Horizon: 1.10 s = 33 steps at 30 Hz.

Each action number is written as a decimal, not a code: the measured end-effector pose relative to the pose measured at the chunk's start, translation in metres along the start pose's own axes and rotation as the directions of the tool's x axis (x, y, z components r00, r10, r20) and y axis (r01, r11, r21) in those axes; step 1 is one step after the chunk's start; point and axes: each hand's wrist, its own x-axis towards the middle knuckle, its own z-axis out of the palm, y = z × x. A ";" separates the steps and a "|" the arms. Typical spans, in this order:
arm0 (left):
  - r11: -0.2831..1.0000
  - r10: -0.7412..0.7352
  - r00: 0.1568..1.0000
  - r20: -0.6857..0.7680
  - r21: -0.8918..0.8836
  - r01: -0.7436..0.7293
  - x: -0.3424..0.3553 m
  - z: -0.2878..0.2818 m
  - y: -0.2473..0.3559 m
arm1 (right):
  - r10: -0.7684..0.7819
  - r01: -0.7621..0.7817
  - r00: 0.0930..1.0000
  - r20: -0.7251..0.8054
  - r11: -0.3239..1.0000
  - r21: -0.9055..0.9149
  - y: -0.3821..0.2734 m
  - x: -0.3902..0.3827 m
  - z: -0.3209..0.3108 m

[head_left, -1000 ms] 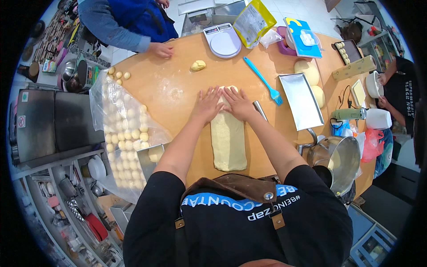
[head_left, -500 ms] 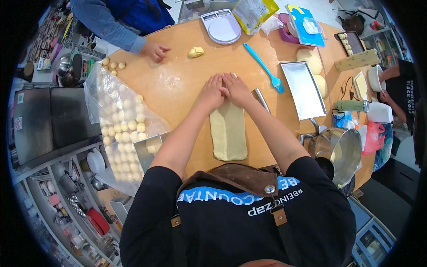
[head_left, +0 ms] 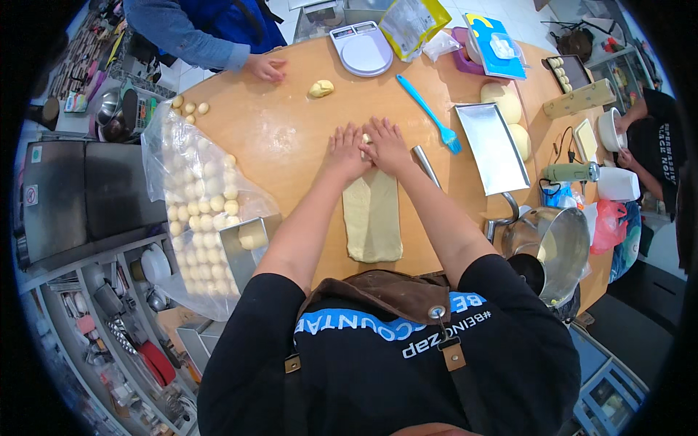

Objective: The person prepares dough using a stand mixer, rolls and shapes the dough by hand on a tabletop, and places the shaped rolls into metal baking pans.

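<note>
A long flat strip of pale dough (head_left: 372, 221) lies on the wooden table in front of me. My left hand (head_left: 347, 154) and my right hand (head_left: 387, 149) rest side by side on its far end, thumbs touching, fingers stretched out and apart. Between the fingers a small bit of the dough's far end peeks out; the palms hide the rest. Just right of my right hand lies a metal rod (head_left: 426, 166), partly hidden by my forearm. A small yellow dough lump (head_left: 321, 89) sits farther off.
Left, many dough balls lie under a plastic sheet (head_left: 156, 156), beside a metal tin (head_left: 243, 243) holding dough. Right are a blue brush (head_left: 429, 112), an empty tin (head_left: 494, 149), dough pieces (head_left: 502, 103) and a steel bowl (head_left: 556, 247). A scale (head_left: 366, 54) and another person's hand (head_left: 266, 67) are beyond.
My hands have spread their fingers wider, and a bit of dough shows between them. The other person's hand across the table has drawn back toward the edge.
</note>
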 end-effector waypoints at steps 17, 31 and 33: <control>0.987 0.154 0.972 -0.176 -0.019 -0.160 -0.056 0.026 0.001 | -0.038 0.042 0.990 -0.134 0.999 0.029 -0.016 -0.065 0.004; 0.946 0.068 0.761 -0.645 -0.201 -0.254 -0.091 0.049 0.000 | 0.014 0.032 0.942 -0.335 0.991 0.131 -0.013 -0.096 0.006; 0.946 0.097 0.855 -0.509 -0.221 -0.238 -0.072 0.044 -0.009 | 0.109 -0.042 0.957 -0.269 0.969 0.242 -0.016 -0.089 0.011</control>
